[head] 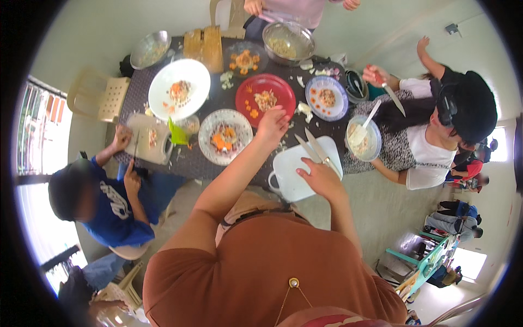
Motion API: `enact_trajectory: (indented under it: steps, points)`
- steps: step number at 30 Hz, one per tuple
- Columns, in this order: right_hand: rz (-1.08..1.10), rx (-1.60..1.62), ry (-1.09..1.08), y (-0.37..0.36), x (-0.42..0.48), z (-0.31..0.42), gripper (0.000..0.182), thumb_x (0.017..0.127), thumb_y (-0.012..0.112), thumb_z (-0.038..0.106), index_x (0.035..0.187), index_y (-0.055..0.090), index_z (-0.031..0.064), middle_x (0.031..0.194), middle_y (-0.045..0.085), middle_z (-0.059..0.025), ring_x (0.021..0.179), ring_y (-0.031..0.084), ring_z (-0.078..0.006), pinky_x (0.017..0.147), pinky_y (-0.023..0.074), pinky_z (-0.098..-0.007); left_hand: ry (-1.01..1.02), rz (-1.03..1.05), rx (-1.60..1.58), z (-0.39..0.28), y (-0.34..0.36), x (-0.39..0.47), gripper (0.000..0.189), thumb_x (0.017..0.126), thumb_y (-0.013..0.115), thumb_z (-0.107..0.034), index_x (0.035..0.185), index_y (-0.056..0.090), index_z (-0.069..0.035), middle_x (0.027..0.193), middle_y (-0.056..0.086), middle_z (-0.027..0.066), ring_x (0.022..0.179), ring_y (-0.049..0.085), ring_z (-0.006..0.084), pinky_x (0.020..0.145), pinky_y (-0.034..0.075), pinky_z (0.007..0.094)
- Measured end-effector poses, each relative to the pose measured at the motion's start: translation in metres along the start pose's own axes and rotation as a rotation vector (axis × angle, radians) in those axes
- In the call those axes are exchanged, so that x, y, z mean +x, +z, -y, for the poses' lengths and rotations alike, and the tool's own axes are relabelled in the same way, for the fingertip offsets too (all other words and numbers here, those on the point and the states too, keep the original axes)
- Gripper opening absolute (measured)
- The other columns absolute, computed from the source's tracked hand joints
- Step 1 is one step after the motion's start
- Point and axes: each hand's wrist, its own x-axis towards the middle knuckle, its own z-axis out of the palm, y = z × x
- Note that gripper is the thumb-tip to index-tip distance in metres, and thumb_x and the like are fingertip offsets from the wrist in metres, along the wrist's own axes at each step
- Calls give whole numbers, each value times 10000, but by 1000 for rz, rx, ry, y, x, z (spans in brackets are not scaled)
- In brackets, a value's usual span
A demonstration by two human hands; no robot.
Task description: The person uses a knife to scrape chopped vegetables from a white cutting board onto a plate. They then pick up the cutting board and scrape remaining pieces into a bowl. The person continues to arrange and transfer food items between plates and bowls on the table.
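Observation:
My left hand (273, 126) reaches over the near right part of a red plate (247, 88), which carries a heap of chopped food and orange carrot pieces. Whether its curled fingers pinch anything cannot be seen. My right hand (320, 175) lies at two knives (312, 147) on a white cutting board (292, 171), its fingers spread near the handles; whether it grips one is unclear. A speckled-rim plate (206, 122) with carrot shapes sits left of my left forearm. A blue-rimmed plate (312, 92) holds another food mound to the right of the red plate.
A large white plate (163, 77), a steel bowl (308, 53) and wooden boards (212, 41) stand farther back. On the left a person has a knife over a cutting board (135, 122). On the right, a person holds a red-handled knife (392, 96) and a bowl (378, 141) close by.

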Motion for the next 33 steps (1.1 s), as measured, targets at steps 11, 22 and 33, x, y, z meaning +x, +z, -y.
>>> enact_trajectory:
  steps: [11,22,33]
  points:
    - [9,54,50,4,-88,-114,397,837,511,359,1075,541,43,884,619,-190,834,587,-356,727,454,-435,-66,-180,30,121,-18,-49,235,786,560,-146,1008,486,-129,942,502,8,889,521,176,733,430,295]
    - [-8,-47,-69,11,-111,-186,255,818,556,251,940,582,29,900,619,-162,840,587,-322,721,456,-410,40,-378,-74,157,-66,-98,203,823,539,-146,1004,485,-71,970,465,60,815,524,179,686,470,270]
    - [-98,177,-369,17,-65,-114,128,768,588,81,891,571,50,822,616,-108,749,601,-251,660,463,-353,262,-227,-42,92,-65,-109,187,817,552,-127,993,516,-78,848,539,13,800,554,154,683,465,267]
